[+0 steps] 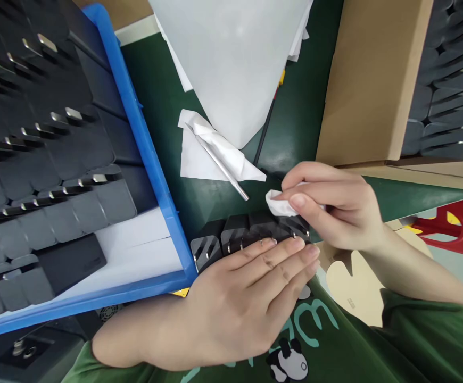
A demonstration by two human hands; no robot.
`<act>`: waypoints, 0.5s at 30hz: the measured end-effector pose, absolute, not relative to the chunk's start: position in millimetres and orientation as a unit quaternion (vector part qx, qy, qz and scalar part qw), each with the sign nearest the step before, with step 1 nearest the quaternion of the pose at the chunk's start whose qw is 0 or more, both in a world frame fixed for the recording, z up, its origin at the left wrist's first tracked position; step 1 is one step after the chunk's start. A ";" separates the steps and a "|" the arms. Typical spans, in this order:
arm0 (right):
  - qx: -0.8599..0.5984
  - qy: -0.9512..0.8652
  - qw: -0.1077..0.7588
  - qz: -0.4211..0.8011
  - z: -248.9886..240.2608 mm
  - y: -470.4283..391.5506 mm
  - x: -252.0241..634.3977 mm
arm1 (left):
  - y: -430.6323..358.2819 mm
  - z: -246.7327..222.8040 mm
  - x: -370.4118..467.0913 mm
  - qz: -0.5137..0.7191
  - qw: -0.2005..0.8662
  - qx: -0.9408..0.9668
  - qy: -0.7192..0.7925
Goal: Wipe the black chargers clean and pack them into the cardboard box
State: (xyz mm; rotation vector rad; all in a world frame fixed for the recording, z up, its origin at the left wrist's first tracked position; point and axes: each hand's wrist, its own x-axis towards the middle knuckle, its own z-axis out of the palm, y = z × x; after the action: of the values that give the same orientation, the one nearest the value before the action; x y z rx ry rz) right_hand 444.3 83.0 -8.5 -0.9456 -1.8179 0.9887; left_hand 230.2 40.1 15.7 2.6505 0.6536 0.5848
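My left hand (251, 292) lies flat with its fingers stretched together along the near side of a row of black power adapters (261, 226) on the green table. Metal plug blades on that row touch or nearly touch the fingertips. Between thumb and fingers, my right hand (331, 205) pinches a folded white wipe (278, 205) just above the right end of the row. Beyond the row, a slim silver pointed tool (221, 166) rests on a crumpled white wipe (199, 159). Whether the held wipe touches an adapter is hard to tell.
On the left stands a blue crate (157, 186) with many black adapters, blades up. A cardboard box (365, 80) on the right holds more adapters. A grey-white sheet (235, 58) covers white paper at the back, beside a thin black rod (264, 133). A red stool (455, 226) is lower right.
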 end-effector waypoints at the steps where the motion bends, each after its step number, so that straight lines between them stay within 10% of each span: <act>1: -0.377 -0.725 0.424 0.391 -8.1 81.9 445.3 | 40.1 15.4 230.2 0.207 0.174 0.935 0.231; 15: -0.334 -0.774 0.358 0.402 20.9 90.7 434.0 | 42.1 14.5 232.5 0.231 0.161 0.931 0.232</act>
State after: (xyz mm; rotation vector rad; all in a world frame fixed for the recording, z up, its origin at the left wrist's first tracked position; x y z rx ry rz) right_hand 434.0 90.7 20.9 -0.8620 -1.9974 1.0362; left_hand 232.5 42.1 14.5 2.6580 0.6630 0.6610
